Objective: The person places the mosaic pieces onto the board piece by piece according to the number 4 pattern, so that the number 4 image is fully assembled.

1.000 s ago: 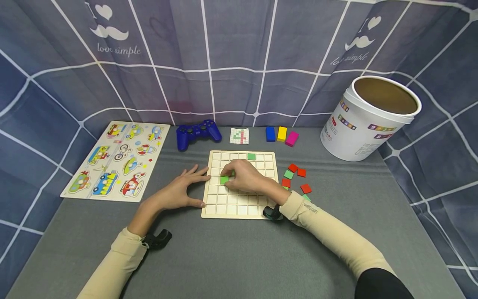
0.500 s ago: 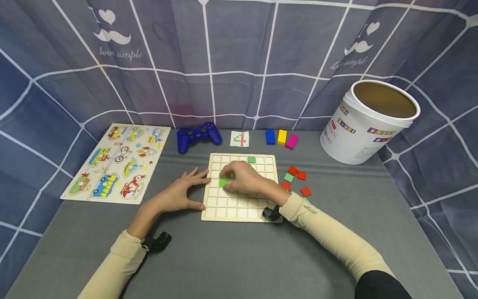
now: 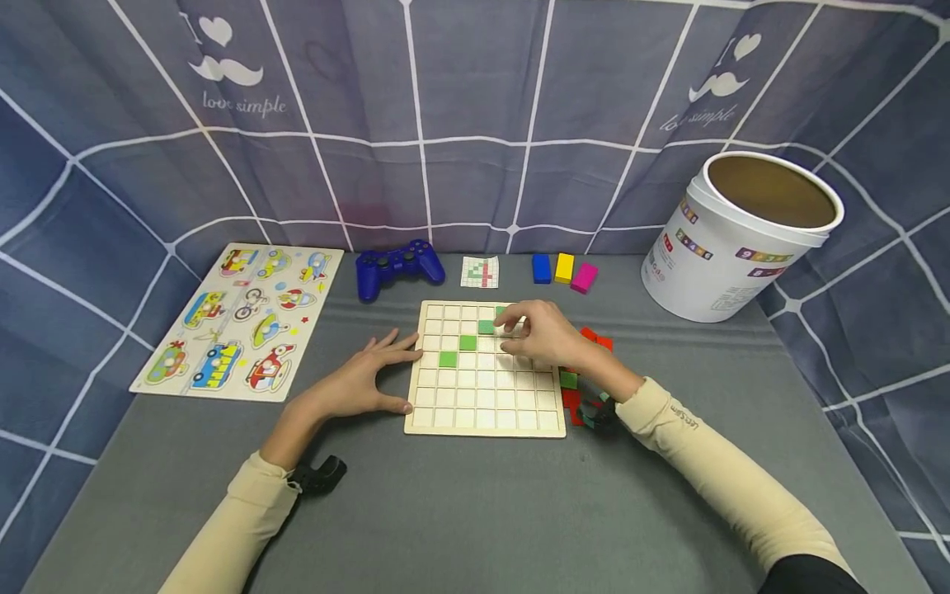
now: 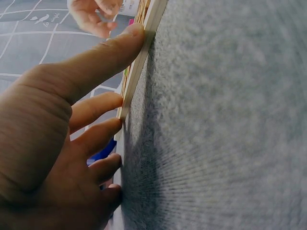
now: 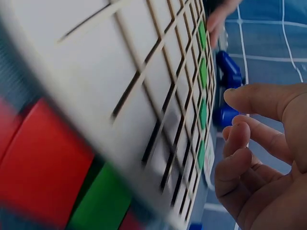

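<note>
A pale wooden grid board lies flat on the grey table. Several green square tiles run diagonally across its cells, and the right wrist view shows them seated in a line. My left hand rests against the board's left edge with fingers spread; in the left wrist view the thumb touches the rim. Above the upper right cells is my right hand, partly covering the farthest green tile. The right wrist view shows a gap between its thumb and loosely bent fingers, with nothing held.
Loose red tiles and green tiles lie right of the board, partly under the right wrist. Behind it are a small pattern card, a blue game controller and coloured blocks. A picture puzzle board and white bucket flank these.
My right hand has left a green tile in the board and moved to the right and slightly back, uncovering more green tiles. My left hand stays at the board's edge.
</note>
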`<state>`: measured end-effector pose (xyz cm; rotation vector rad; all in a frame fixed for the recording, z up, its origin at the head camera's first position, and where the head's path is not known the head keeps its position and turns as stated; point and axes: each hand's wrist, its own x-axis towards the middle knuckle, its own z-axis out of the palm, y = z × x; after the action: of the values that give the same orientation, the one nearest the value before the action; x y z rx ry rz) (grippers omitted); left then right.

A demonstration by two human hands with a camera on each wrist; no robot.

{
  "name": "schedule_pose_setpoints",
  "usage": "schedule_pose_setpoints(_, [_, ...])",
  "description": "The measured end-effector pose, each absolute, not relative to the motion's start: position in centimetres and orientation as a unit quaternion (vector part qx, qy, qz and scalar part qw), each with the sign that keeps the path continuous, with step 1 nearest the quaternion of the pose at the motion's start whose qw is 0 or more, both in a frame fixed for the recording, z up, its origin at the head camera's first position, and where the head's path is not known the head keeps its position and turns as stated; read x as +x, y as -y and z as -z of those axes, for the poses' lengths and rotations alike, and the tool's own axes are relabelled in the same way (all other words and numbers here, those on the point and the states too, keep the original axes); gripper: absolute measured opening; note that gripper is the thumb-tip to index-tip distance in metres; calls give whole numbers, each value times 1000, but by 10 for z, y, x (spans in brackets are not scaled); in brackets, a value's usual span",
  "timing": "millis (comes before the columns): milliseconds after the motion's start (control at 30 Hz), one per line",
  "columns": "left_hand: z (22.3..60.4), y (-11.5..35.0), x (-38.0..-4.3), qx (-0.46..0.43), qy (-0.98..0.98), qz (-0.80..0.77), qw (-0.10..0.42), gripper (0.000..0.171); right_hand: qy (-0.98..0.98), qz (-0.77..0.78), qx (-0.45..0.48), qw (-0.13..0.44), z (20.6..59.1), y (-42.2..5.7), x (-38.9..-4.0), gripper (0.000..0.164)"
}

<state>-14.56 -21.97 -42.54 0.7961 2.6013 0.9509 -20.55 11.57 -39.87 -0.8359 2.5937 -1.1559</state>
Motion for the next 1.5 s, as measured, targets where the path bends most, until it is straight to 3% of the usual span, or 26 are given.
schedule_pose_setpoints(733, [426, 220, -147, 276, -893, -330, 131, 87, -899, 357, -249, 40, 403, -206, -194, 27])
schedule_pose_setpoints(1300, [430, 218, -147, 274, -895, -325, 133, 87, -905, 299, -297, 66, 418, -228, -201, 42])
schedule_pose_setpoints(1500, [428, 220, -147, 274, -895, -326, 131, 87, -904, 277, -321, 61, 420, -227, -203, 41])
